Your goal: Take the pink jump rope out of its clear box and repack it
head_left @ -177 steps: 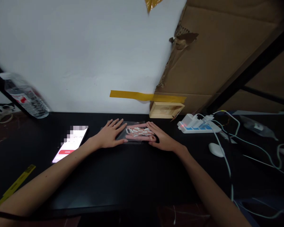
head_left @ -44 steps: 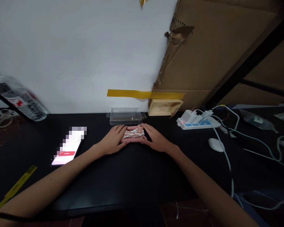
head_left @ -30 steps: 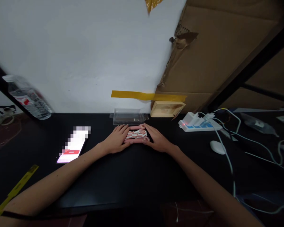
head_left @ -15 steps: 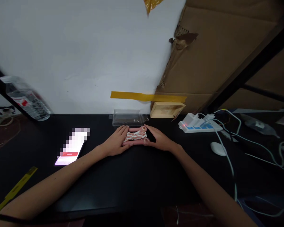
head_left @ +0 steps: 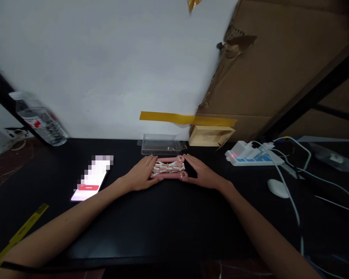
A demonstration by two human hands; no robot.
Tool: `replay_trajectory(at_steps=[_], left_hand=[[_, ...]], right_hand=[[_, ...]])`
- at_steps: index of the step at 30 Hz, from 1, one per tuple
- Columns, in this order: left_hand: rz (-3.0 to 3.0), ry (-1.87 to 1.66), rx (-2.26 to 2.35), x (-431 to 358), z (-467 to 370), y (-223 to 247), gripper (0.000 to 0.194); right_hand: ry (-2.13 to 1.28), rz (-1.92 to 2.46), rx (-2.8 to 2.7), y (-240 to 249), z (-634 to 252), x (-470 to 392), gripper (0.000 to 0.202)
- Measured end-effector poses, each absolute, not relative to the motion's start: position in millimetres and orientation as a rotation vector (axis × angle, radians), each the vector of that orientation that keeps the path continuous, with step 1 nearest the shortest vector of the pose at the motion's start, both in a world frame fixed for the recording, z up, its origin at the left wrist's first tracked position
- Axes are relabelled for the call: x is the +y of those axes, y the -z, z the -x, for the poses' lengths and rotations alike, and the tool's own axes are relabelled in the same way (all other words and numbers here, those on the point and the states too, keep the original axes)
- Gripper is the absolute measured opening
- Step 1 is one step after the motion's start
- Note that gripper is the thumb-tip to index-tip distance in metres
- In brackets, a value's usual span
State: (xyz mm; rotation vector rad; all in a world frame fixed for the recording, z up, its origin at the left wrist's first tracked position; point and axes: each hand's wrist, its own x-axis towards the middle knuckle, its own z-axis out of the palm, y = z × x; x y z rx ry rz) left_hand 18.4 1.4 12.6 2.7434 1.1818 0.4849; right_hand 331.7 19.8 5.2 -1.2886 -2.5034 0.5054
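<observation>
A folded beaded jump rope (head_left: 169, 167) lies on the black tabletop, its short pink and white beads bunched between two pink handles. The handles run side by side, one along the far edge and one along the near edge, with round ends at the right. My left hand (head_left: 144, 173) wraps the left end, fingers over the far side and thumb along the near handle. My right hand (head_left: 203, 172) spans the right end, its fingertips by the far handle's end and its thumb at the near one. A clear plastic case (head_left: 160, 145) sits just behind the rope.
Behind to the right stands a shallow wooden box (head_left: 211, 136). A white power strip (head_left: 251, 157) with plugs and cables, plus a white mouse (head_left: 277, 188), lies farther right. At left are a lit phone (head_left: 93, 180), a water bottle (head_left: 42, 120) and a yellow strip (head_left: 25, 228).
The camera view has turned slightly left, so everything appears a little farther right. Both hands stay around the jump rope, with hardly any change in their hold.
</observation>
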Motion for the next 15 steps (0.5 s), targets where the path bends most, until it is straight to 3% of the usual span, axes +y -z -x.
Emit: replay_trajectory(at_steps=[4,15], left_hand=[[-2.762,-0.471,1.153,1.2,-18.1,-14.4,0.067],[-2.791,-0.35,1.215,2.0,-17.7,-7.7,0.073]], right_hand=[[-0.508,1.293,-2.532,-9.3,-331.2,18.9,0.101],[-0.514,1.256,-2.565,-13.7,-328.2,14.9,0.1]])
